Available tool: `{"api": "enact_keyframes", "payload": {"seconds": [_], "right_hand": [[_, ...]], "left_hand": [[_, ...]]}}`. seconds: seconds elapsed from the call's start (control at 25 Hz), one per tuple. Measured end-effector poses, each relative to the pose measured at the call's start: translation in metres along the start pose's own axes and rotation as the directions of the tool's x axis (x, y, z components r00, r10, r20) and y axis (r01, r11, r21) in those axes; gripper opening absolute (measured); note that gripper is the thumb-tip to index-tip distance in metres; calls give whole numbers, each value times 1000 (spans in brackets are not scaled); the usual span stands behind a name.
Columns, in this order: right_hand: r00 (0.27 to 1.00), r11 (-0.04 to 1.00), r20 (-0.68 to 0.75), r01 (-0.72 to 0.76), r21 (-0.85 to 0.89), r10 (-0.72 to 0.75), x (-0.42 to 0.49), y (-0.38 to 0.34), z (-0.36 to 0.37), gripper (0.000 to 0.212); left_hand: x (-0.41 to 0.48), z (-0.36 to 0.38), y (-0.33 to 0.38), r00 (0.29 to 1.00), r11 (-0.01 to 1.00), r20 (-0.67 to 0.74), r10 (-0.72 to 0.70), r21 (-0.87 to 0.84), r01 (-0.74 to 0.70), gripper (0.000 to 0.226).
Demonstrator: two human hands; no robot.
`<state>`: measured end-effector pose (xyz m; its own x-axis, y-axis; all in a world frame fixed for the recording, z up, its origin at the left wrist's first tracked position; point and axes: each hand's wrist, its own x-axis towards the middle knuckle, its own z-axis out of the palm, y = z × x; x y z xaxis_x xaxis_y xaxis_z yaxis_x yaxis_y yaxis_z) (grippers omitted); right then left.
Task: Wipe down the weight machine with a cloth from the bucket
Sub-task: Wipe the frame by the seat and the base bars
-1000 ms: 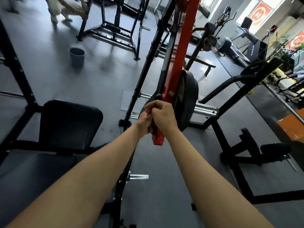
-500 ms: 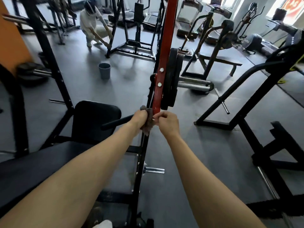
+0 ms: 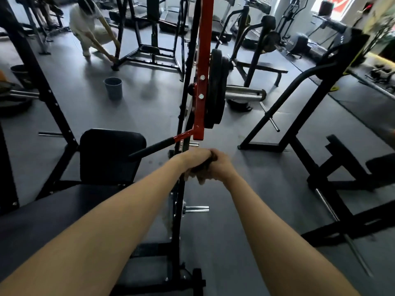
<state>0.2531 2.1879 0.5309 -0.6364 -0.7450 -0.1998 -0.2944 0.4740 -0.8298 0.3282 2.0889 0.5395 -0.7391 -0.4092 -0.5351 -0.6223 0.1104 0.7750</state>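
Observation:
The weight machine has a red lever arm (image 3: 202,77) with black plates (image 3: 215,88) on a chrome sleeve, and a black upright post (image 3: 178,210) below it. My left hand (image 3: 192,160) and my right hand (image 3: 220,167) meet just under the red arm's lower end. Both grip a dark brown cloth (image 3: 205,167) bunched between them. The cloth sits against the top of the black post. A grey bucket (image 3: 113,87) stands on the floor far behind, to the left.
A black padded seat and backrest (image 3: 111,154) lie at my left. A black handle bar (image 3: 154,147) sticks out from the red arm. Another black frame (image 3: 299,116) stands at right. A person in white (image 3: 89,24) crouches by a rack at the back.
My hands with the cloth slid down off the red arm's lower end and now sit below it on the black post. The view pulled back and tilted up.

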Motion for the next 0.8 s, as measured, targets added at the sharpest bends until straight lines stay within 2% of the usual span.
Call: {"api": "enact_keyframes", "payload": {"seconds": [0.08,0.2,0.28,0.4,0.52,0.64,0.72,0.8], "right_hand": [[998,998,-10,-65,-1,65,-3,14,3,47],[993,994,-74,-97,-47,93,2,31,-9,44],[990,992,-97,-110,-57,105,10,43,-23,35],[993,989,-91,-83,-123,72,31,70,-50,26],[998,984,-51,-31,-176,22,55,99,-92,26],[999,982,29,41,-186,-36,88,134,-136,30],[997,976,67,43,-212,-30,105,158,-173,36],[993,951,111,65,-301,-32,118,171,-199,33]], "left_hand": [[2,13,-3,1000,1000,-6,-15,-12,15,56],[19,27,-2,987,999,-159,8,-51,-17,38],[29,36,4,980,997,-196,42,-59,-55,27],[47,54,16,971,1000,-240,17,0,-18,32],[74,86,43,970,999,-244,12,37,-3,28],[102,126,76,965,997,-263,2,-74,-22,35],[124,159,105,951,999,-309,23,-17,-30,33],[137,176,122,916,998,-402,-2,54,27,27]]}}
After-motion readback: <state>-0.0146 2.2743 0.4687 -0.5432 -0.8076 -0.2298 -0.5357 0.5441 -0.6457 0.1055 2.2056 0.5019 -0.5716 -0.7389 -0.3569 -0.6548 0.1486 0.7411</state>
